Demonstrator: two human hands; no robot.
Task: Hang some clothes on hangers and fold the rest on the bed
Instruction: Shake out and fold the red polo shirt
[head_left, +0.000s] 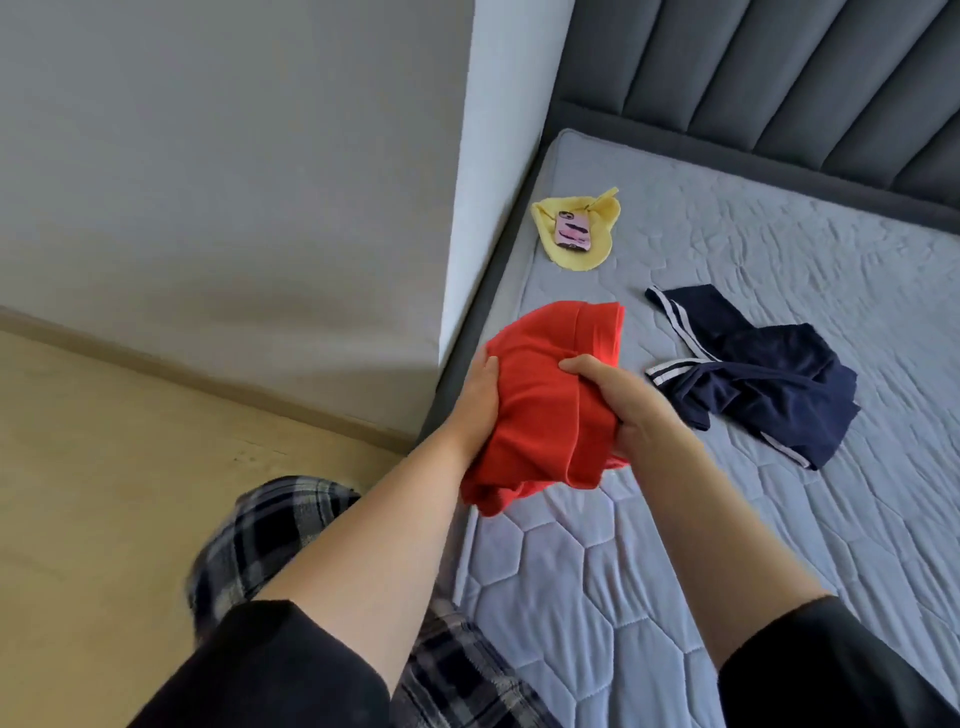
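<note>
Both hands, left hand (480, 400) and right hand (618, 400), grip the folded red garment (545, 395) with curled fingers, apparently compacting it above the bed (727, 519); navy garment (753, 384) at three o'clock.

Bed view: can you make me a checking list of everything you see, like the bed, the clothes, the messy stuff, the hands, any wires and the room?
Surface: quilted grey-blue mattress, lightly wrinkled.
Job's things: red garment, bunched, held over the bed's near edge; navy garment with white stripes, crumpled on the mattress, unfolded. No hangers seen.
Clutter: phone in a pink case lying on a yellow cloth near the bed's corner.
Hands: left hand and right hand both grip the red garment.
Cables: nothing seen.
Surroundings: dark padded headboard, pale wall, tan floor, plaid trousers on the person.
</note>
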